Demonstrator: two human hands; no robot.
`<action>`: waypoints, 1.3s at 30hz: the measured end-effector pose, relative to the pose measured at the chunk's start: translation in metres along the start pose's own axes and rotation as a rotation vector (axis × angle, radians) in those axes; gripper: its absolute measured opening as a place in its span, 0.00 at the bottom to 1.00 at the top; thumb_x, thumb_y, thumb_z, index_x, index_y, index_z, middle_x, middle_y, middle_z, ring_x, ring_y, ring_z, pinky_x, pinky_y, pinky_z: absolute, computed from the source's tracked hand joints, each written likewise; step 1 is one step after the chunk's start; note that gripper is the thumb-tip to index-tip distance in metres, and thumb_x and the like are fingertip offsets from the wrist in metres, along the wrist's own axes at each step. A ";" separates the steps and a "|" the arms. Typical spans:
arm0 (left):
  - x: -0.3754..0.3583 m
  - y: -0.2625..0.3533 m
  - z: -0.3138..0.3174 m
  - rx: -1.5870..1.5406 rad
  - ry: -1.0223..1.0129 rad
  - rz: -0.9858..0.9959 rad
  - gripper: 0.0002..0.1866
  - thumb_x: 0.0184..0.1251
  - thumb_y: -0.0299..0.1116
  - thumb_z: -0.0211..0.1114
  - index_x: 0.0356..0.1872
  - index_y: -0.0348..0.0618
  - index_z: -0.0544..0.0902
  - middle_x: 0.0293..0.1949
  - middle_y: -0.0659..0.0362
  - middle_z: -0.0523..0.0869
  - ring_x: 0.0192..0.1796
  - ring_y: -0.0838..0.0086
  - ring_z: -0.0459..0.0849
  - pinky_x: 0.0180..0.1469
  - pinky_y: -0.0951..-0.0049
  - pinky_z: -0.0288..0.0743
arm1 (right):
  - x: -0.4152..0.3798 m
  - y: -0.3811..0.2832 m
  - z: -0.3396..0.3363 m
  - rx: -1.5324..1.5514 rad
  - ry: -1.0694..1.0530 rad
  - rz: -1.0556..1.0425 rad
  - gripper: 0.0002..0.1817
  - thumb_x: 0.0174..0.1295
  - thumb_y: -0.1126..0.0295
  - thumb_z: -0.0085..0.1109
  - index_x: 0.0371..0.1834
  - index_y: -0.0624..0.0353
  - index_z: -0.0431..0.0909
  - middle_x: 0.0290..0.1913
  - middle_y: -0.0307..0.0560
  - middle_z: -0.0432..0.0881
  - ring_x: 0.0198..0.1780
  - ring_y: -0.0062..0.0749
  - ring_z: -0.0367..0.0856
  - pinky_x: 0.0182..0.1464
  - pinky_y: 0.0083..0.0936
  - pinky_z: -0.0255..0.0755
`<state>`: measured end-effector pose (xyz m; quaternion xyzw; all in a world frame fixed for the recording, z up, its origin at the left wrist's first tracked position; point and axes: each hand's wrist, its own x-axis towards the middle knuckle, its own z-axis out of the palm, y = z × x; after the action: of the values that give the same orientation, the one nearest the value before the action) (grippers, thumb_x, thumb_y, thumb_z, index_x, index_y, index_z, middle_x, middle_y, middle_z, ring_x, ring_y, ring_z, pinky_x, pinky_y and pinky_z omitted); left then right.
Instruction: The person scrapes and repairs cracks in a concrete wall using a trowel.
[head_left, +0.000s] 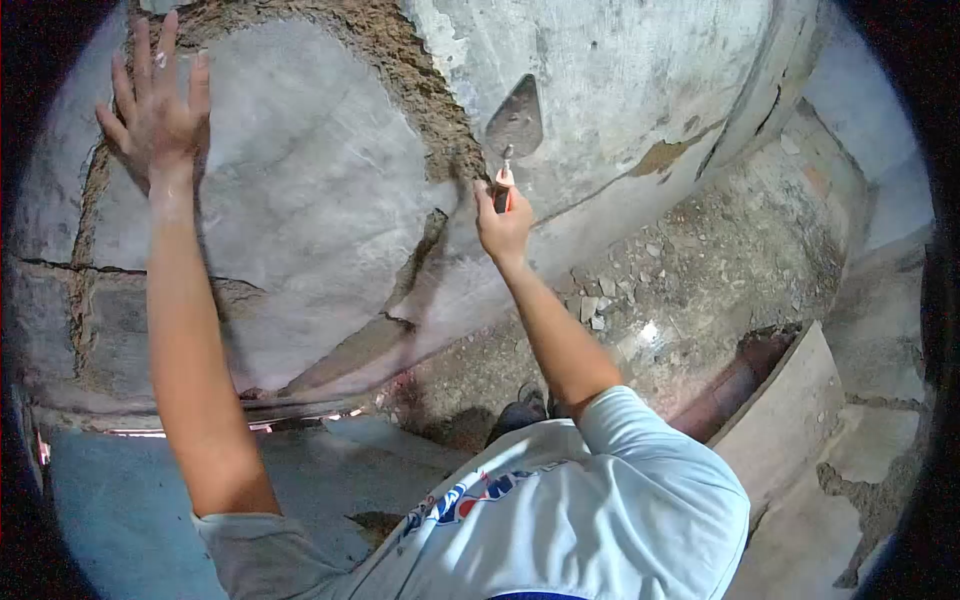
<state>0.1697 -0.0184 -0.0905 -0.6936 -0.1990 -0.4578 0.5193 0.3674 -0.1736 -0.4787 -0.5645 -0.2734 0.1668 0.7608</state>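
Observation:
My left hand (160, 115) is raised at the upper left with its fingers spread, at the grey wall (300, 160). My right hand (505, 215) is wrapped round the orange and black handle of a trowel (518, 120). The trowel's pointed grey blade is directed upward, in front of the pale wall surface at the upper middle. Whether the blade touches the wall I cannot tell. Between my two hands runs a rough brown band of exposed material (400, 75), with chipped edges.
Below the wall, the dirt floor (720, 260) holds broken chips (597, 300). A shoe (532, 398) shows at the lower middle. A flat slab (790, 410) leans beside a reddish recess at the lower right. Cracks cross the wall at the left.

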 end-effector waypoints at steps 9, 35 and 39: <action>0.000 -0.002 0.006 0.055 0.028 0.006 0.32 0.77 0.67 0.51 0.80 0.87 0.62 0.83 0.75 0.63 0.77 0.60 0.70 0.75 0.29 0.54 | 0.008 0.035 0.032 0.105 0.037 -0.052 0.10 0.65 0.68 0.66 0.32 0.64 0.79 0.20 0.47 0.73 0.24 0.25 0.73 0.30 0.31 0.68; 0.004 0.010 -0.020 0.134 -0.303 -0.059 0.41 0.80 0.67 0.32 0.84 0.54 0.61 0.86 0.50 0.51 0.85 0.44 0.50 0.79 0.29 0.43 | 0.016 0.015 0.008 -0.256 -0.296 -0.361 0.11 0.63 0.65 0.63 0.34 0.64 0.79 0.22 0.55 0.77 0.25 0.41 0.77 0.35 0.35 0.72; 0.003 0.009 -0.015 0.148 -0.295 -0.068 0.41 0.80 0.67 0.31 0.84 0.54 0.62 0.86 0.49 0.52 0.85 0.43 0.51 0.79 0.29 0.42 | 0.023 0.028 0.015 -0.113 -0.267 -0.051 0.14 0.60 0.59 0.64 0.40 0.58 0.83 0.34 0.63 0.85 0.38 0.61 0.85 0.41 0.47 0.77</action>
<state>0.1716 -0.0363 -0.0928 -0.7061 -0.3297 -0.3522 0.5184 0.3781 -0.1400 -0.4970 -0.5721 -0.3956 0.2053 0.6885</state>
